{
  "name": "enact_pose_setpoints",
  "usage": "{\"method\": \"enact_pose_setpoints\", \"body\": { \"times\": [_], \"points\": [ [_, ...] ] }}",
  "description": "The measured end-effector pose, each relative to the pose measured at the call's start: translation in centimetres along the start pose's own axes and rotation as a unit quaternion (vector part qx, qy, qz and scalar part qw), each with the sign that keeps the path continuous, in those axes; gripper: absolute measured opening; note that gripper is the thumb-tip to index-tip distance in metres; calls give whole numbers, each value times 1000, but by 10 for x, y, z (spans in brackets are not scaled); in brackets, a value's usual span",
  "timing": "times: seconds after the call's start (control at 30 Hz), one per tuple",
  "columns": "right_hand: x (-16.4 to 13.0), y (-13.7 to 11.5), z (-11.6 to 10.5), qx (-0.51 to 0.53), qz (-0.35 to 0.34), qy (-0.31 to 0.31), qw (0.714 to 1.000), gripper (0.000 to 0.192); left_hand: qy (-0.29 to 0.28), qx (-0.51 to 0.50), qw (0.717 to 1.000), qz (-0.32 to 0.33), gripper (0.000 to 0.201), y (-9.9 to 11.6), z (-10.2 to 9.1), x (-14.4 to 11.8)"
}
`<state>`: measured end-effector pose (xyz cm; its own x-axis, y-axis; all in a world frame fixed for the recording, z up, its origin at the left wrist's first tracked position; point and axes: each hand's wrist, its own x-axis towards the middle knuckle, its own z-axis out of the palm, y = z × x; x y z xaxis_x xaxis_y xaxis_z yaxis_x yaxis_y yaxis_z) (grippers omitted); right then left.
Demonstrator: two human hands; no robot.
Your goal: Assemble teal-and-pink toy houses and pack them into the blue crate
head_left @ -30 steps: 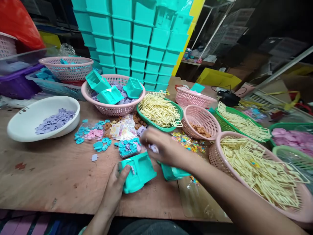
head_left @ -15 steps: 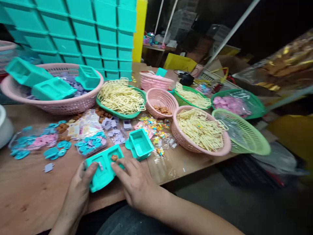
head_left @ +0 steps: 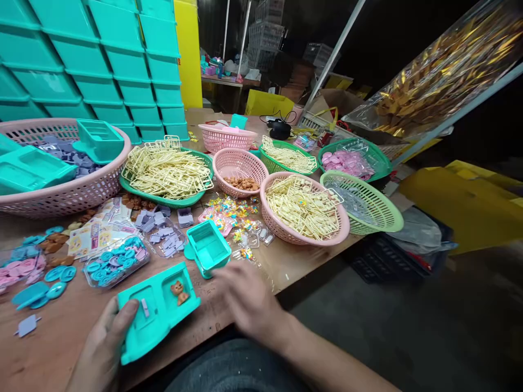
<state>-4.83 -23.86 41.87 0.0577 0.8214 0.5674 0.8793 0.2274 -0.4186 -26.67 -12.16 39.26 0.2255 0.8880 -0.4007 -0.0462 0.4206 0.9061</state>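
Observation:
My left hand [head_left: 100, 348] grips the near-left corner of a flat teal plastic tray [head_left: 157, 310] at the table's front edge. A small brown bear figure [head_left: 178, 291] stands in the tray's right recess, and a small lilac piece [head_left: 144, 308] sits in its left recess. My right hand [head_left: 245, 296] is blurred, held just right of the tray with fingers spread and nothing in it. A small teal box [head_left: 208, 247] lies open-side up just beyond that hand.
On the wooden table [head_left: 61, 332] stand pink and green baskets of cream plastic frames [head_left: 304, 209], brown figures [head_left: 241, 182] and pink discs [head_left: 347, 162]. Teal discs [head_left: 114, 261], lilac pieces [head_left: 163, 234] and sticker sheets [head_left: 96, 234] lie loose. Teal crates [head_left: 102, 60] are stacked behind. The table edge drops off at right.
The view swung right. My right hand put the brown bear in the tray's right recess and pulled away to the right. My left hand kept hold of the tray.

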Motion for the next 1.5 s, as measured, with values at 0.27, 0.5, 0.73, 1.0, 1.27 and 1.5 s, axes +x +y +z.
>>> {"method": "enact_pose_setpoints", "body": {
  "times": [0.27,0.5,0.73,1.0,1.27,1.5],
  "points": [
    [-8,119,-11,-196,162,-16,967,32,-58,10,998,-32,70,5,9,6],
    [-7,107,-12,-150,101,48,982,24,-59,-1,998,-19,76,-3,4,16],
    [24,32,-28,92,119,115,982,37,-28,-2,1000,10,70,7,8,1],
    [50,-34,66,287,156,-58,943,21,59,10,998,27,73,0,-45,-20],
    [54,-40,105,251,87,-64,962,14,69,14,997,24,75,-17,-73,-32],
    [57,-42,99,244,67,-75,965,13,47,9,999,16,76,-18,-76,-28]
  ]
}}
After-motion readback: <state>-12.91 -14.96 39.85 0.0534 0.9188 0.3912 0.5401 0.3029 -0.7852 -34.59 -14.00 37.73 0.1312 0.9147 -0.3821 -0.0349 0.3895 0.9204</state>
